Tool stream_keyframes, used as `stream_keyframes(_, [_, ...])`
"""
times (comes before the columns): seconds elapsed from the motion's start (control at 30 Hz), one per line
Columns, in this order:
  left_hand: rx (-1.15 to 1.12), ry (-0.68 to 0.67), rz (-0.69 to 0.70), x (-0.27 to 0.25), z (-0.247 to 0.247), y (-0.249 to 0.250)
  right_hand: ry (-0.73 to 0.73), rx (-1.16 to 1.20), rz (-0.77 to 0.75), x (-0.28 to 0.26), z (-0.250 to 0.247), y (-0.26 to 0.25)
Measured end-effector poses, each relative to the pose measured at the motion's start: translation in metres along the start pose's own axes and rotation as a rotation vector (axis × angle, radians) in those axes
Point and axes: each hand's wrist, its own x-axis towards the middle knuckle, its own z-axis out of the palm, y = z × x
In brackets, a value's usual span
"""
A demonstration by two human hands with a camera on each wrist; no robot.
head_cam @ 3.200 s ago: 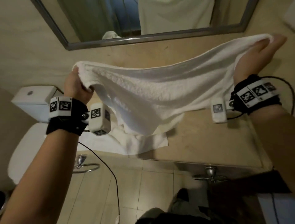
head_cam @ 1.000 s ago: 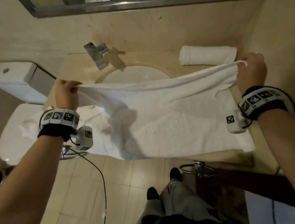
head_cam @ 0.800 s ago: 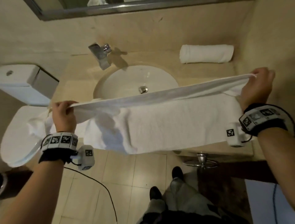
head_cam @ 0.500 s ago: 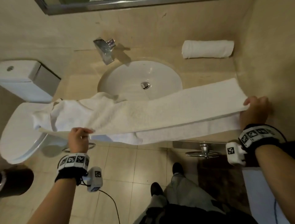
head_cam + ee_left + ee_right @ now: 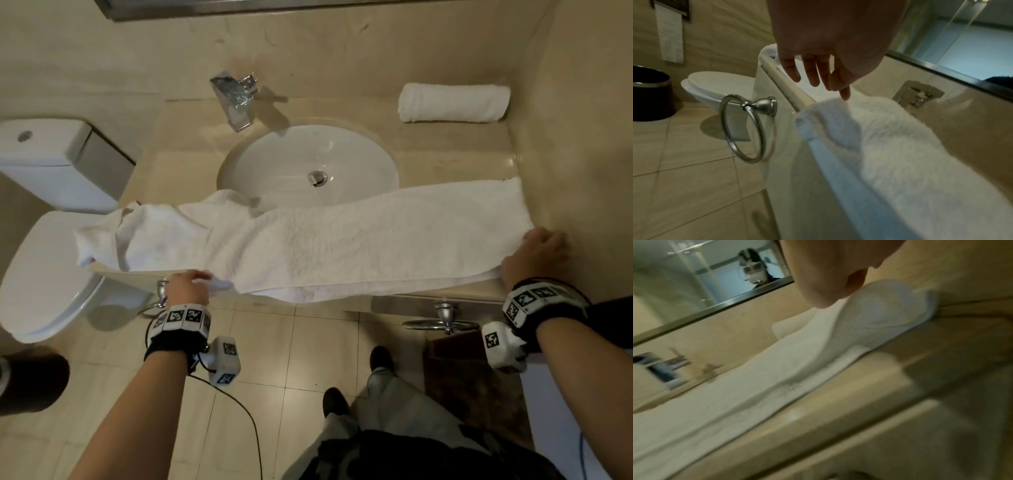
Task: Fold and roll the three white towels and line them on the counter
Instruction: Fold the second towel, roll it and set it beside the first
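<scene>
Right hand pinches the towel end while the spread left hand should square the overhanging edge on the counter before rolling.

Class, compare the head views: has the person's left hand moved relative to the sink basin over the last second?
Yes. The left hand has dropped toward the viewer, from level with the sink basin to the counter's front edge.

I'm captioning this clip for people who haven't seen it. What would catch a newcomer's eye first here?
The long white towel, folded lengthwise and stretched along the counter's front edge across the sink, stands out first. The right hand holds its right end, and the left hand is at its near edge with fingers straight. A rolled towel lies in the far right corner, and a crumpled towel lies at the counter's left end.
</scene>
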Motion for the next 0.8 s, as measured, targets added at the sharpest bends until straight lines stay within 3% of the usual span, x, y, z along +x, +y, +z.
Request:
stream_keyframes(0.13, [-0.179,0.048,-0.122,0.012,-0.013,0.031,0.010,0.048,-0.278,0.006,-0.003,-0.048])
stream_keyframes(0.23, [-0.287,-0.050,-0.265,0.017,-0.017,0.053,-0.147,0.124,-0.375,0.009,0.000,-0.096])
stream_keyframes(0.33, [-0.435,-0.130,-0.308,0.021,-0.022,0.068,-0.266,0.227,-0.516,0.004,0.006,-0.145])
stream_keyframes(0.37, [-0.365,-0.149,-0.275,0.023,-0.022,0.072,-0.304,0.253,-0.583,0.002,0.008,-0.159])
stream_keyframes(0.43, [-0.378,-0.161,-0.346,0.023,-0.027,0.079,-0.412,0.283,-0.722,-0.005,0.012,-0.189])
stream_keyframes(0.53, [-0.310,-0.264,-0.271,0.028,-0.029,0.078,-0.548,0.290,-0.888,-0.021,0.017,-0.232])
stream_keyframes(0.7, [-0.346,-0.212,0.134,0.020,-0.033,0.084,-0.700,0.313,-1.061,-0.060,0.017,-0.309])
stream_keyframes(0.8, [-0.415,-0.303,0.292,0.020,-0.034,0.080,-0.804,0.356,-1.099,-0.084,0.020,-0.354])
